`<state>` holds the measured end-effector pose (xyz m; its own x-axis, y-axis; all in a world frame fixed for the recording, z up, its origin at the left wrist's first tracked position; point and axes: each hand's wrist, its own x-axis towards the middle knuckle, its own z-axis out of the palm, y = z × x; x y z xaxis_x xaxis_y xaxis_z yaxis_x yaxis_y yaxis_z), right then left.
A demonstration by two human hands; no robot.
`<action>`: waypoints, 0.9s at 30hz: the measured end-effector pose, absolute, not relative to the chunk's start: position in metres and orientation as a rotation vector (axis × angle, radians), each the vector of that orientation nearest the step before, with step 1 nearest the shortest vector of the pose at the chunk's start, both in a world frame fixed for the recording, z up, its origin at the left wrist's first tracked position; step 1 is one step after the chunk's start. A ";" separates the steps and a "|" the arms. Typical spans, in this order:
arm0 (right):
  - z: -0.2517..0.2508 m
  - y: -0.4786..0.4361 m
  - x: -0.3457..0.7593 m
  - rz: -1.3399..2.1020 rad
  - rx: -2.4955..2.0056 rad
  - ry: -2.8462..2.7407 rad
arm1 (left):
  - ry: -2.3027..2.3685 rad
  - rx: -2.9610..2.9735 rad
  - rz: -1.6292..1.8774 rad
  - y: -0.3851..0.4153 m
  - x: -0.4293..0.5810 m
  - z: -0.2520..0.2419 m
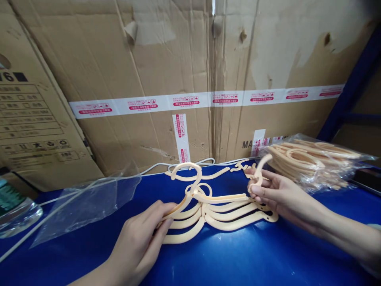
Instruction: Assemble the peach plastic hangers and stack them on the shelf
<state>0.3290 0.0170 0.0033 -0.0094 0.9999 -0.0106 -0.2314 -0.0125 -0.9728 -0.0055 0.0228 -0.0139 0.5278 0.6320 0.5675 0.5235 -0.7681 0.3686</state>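
Note:
My left hand [143,232] pinches one arm of a beige clothes hanger [195,186], tilted up with its hook at the top. Beneath it, several matching hangers [229,225] lie overlapping on the blue tabletop [238,258]. Between the thumb and fingers of my right hand [278,192] is a curved beige hanger piece [262,169], held just beyond the right end of the raised hanger. Part of that piece is hidden by the fingers.
Clear bags of hangers [300,159] are piled at the right. Loose beige pieces [239,165] lie behind the hangers. An empty plastic bag [89,208], a white cord [24,234] and a water bottle [18,208] are at the left. Cardboard boxes [154,135] stand behind.

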 end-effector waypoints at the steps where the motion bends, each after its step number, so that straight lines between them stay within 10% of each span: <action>1: 0.004 0.018 0.330 1.329 -1.052 -1.058 | 0.993 2.616 1.070 0.023 -0.005 -0.014; 27: 0.012 0.013 0.330 1.696 -1.042 -1.152 | 0.918 2.768 1.101 0.022 -0.006 -0.015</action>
